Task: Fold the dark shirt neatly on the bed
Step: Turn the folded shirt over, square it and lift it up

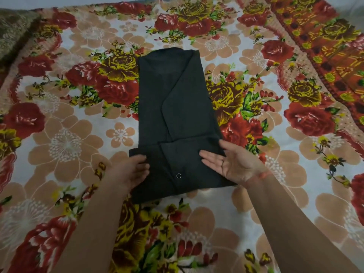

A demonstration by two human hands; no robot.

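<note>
The dark shirt point(177, 107) lies on the bed as a long narrow strip, its sides folded in and its near end turned up over itself into a wider band. A small round snap point(178, 175) shows on that band. My left hand point(131, 170) rests at the band's left edge, fingertips tucked against or under the cloth. My right hand point(234, 164) hovers palm up over the band's right edge with fingers straight and apart, holding nothing.
A floral bedsheet point(65, 146) with red and yellow roses covers the whole bed. A brownish blanket point(13, 30) sits at the far left corner. An orange patterned border point(323, 46) runs along the right side.
</note>
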